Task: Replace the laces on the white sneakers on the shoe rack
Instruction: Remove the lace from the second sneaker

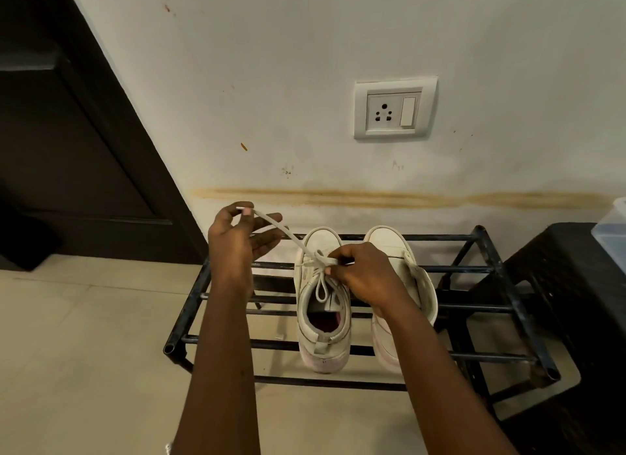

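- Head view, the only one; two hands, two sneakers, one lace being handled, one rack.
- Left hand [237, 241]: one; raised higher than the other hand; thumb and forefinger pinch the free end of the lace; the other three fingers are spread loosely toward the right hand.
- Right hand [367, 273]: one; lower than the left hand; fingers curled, fingertips pinching the lace where it crosses over the eyelets.
- Lace [288, 232]: one, white and flat; runs taut on a slant from the left hand's pinch down to the right hand's pinch; one loop hangs below the right fingertips, over the tongue.
- First sneaker [323, 349]: white; between the two forearms, directly under the right fingertips; toe to the wall, heel toward the person; stands on the rack.
- Second sneaker [389, 239]: white; under the right hand and wrist and partly hidden by them; just beside the first, on the same rack; whether it is laced cannot be told.
- Shoe rack [474, 269]: one, black metal bars; beneath both hands.
- Wall socket [394, 109]: one, with one switch; on the wall above the right hand.
- Stain [440, 199]: one brownish streak across the wall, beyond both hands.
- Door [67, 133]: one, dark; left of the left hand.
- Stool [559, 285]: one, dark; right of the right hand, beside the rack; one translucent container [613, 238] at the frame edge above it.
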### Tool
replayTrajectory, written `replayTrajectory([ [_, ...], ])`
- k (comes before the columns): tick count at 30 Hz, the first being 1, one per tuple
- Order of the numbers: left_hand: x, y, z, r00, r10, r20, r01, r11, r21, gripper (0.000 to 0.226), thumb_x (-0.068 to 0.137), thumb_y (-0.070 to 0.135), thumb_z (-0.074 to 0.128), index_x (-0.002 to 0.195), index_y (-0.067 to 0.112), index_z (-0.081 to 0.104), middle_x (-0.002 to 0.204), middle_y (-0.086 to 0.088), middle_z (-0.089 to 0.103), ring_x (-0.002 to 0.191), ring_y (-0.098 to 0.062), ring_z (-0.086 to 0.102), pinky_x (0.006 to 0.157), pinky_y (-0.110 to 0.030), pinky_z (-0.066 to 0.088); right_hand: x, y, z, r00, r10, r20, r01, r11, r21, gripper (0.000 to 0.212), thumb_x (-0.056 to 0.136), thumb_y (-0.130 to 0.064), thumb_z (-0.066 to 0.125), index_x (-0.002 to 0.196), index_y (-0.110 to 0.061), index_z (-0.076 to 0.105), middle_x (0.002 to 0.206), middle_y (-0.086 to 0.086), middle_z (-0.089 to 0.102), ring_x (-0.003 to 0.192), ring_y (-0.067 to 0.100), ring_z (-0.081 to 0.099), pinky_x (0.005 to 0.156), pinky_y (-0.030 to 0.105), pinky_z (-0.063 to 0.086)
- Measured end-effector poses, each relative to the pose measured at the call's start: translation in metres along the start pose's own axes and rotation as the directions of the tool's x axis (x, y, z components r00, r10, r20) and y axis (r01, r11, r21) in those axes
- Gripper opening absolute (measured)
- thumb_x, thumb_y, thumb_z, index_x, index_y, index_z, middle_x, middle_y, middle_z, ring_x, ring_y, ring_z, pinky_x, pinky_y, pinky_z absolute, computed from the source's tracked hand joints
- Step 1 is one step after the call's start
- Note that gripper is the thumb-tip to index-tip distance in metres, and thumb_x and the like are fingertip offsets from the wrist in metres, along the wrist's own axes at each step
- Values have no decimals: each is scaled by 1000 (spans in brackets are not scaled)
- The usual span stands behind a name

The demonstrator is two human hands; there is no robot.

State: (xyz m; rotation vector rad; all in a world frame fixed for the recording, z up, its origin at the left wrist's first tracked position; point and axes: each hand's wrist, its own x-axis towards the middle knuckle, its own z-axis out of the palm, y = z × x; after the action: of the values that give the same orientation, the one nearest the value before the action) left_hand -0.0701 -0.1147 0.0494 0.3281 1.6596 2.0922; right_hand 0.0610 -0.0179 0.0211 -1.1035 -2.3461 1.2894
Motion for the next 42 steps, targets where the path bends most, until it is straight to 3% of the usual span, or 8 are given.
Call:
replayTrajectory([
  [10,1,1,-2,981,-68,-183,31,979,-200,16,102,19,37,97,22,51,87,-6,71,72,-17,71,64,-29,57,2,5,-11,983,176,45,-165,758,631,15,93,-1,50,90,-14,55,82,5,61,72,14,60,64,32,52],
  [18,5,27,-28,944,-33,-329,-189,763,-618,14,101,15,38,99,15,52,74,-6,74,77,-14,72,68,-25,58,3,-4,4,1000,-3,25,7,986,-164,25,92,-11,55,113,-8,68,114,9,67,107,21,60,91,25,43],
  [24,12,1,-27,970,-91,-227,93,996,-1,18,97,4,43,110,13,52,107,-13,66,89,-18,67,86,-32,53,3,-2,7,1000,-5,-30,0,988,-152,22,91,-11,54,107,-8,69,110,9,68,102,21,61,84,22,42],
  [28,9,-16,-16,996,3,92,-63,754,654,36,91,-1,46,118,20,57,115,-1,64,84,-7,59,70,-16,48,5,-3,3,988,138,-66,-101,913,395,13,95,-12,51,86,-17,60,87,7,67,82,23,64,76,37,54],
  [36,-1,-24,4,896,-120,428,-290,573,767,20,88,17,63,105,21,72,100,5,70,96,-6,61,86,-20,43,-2,-14,-40,939,291,-182,43,425,904,16,100,-13,40,88,-10,51,76,10,65,73,21,63,71,30,56],
  [38,-1,-24,6,888,-121,443,-314,543,779,17,88,21,64,101,18,73,91,4,69,92,-8,61,82,-19,41,1,-8,-44,916,298,-270,2,668,744,15,101,-18,39,99,-9,52,91,12,65,81,21,62,78,34,54],
  [40,0,-26,9,884,-136,448,-322,518,792,17,88,21,63,100,16,74,89,0,70,81,-9,62,79,-22,45,4,1,-40,925,207,-319,-152,970,189,25,100,-22,41,105,-4,56,99,12,63,82,21,57,73,32,46],
  [42,-1,-28,10,874,-163,457,-336,477,812,19,88,22,64,103,14,73,95,-4,71,66,-2,55,76,-22,46,6,4,-30,943,141,-302,-190,972,-140,27,97,-20,47,98,1,63,96,14,66,82,25,60,67,28,41],
])
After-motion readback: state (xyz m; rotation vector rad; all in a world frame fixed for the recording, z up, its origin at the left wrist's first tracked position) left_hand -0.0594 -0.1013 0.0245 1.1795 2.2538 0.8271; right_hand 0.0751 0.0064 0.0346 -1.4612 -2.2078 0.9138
